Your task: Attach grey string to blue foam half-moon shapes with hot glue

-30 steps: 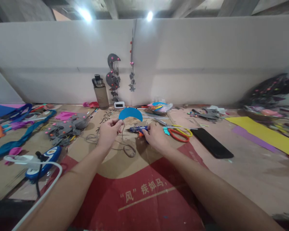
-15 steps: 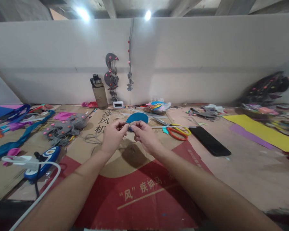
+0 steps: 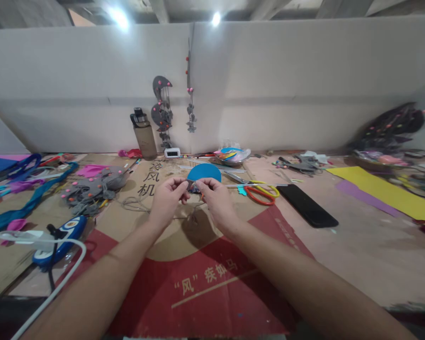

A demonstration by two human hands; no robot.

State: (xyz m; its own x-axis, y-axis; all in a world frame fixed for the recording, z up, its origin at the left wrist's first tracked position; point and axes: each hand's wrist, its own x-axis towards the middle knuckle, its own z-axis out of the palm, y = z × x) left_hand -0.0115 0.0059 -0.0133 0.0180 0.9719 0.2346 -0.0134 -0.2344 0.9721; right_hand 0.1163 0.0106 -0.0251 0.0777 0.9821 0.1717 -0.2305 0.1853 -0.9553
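Note:
A blue foam half-moon piece [image 3: 204, 173] is held up above the cardboard-covered table [image 3: 357, 245]. My left hand [image 3: 167, 200] pinches its lower left edge. My right hand [image 3: 216, 202] pinches close beside it, fingers closed on the piece and on a thin grey string [image 3: 193, 216] that hangs down between the hands. The blue glue gun lies mostly hidden behind my hands.
Orange and yellow scissors [image 3: 260, 192] and a black phone [image 3: 306, 206] lie to the right. A water bottle [image 3: 143, 135], a bowl of scraps [image 3: 233, 156], grey felt pieces [image 3: 92, 189], yellow foam sheets [image 3: 382, 191] and a blue plug with white cable [image 3: 58, 236] surround the work spot.
My right hand left the glue gun on the table and came up to join the left hand at the blue piece. The piece now sits lower, between both hands.

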